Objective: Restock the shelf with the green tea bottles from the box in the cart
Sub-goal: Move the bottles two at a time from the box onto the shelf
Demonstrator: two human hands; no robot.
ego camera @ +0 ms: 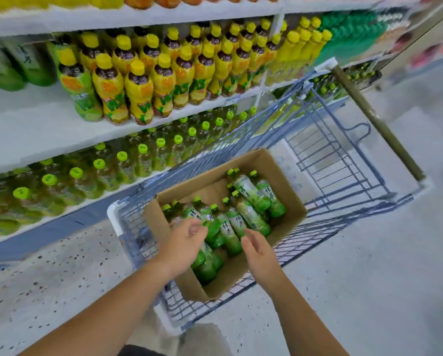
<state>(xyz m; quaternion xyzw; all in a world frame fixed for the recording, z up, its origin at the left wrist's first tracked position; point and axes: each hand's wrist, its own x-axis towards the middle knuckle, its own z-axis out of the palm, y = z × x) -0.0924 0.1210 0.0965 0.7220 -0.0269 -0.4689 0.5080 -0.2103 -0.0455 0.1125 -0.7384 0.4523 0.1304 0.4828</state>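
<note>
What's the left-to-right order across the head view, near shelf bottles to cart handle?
Nearest green-capped shelf bottles → left hand → right hand → cart handle. The box overlaps both hands, so it is left out.

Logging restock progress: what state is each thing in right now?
cardboard box: open at the top, standing in the cart.
green tea bottles: capped, lying on their sides in the box.
cart: holds the box at its front end.
left hand: fingers relaxed, over the bottles, gripping nothing.
right hand: fingers relaxed, over the bottles, gripping nothing.
lower shelf bottles: capped, upright in rows.
</note>
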